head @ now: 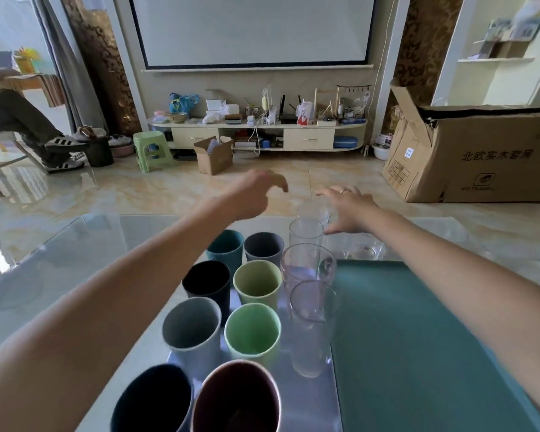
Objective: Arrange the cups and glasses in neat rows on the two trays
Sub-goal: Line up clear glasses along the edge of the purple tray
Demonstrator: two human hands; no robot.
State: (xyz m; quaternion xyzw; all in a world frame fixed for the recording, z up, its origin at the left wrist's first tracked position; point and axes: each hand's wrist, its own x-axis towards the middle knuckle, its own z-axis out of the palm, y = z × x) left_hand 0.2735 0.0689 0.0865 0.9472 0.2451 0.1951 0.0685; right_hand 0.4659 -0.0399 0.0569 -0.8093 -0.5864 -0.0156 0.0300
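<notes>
A silver tray holds two rows of coloured cups, among them a teal cup, a grey cup and a light green cup. Along the tray's right side stands a row of clear glasses. A teal tray lies to the right with nothing on it. At the far end of the glass row stands a clear glass. My right hand hovers open just beside it, fingers spread. Above the far cups my left hand hangs with loosely curled fingers, holding nothing.
More clear glasses stand on the glass table beyond the teal tray. A big cardboard box sits on the floor at right. A green stool and a small open box stand further back. A seated person's legs show at left.
</notes>
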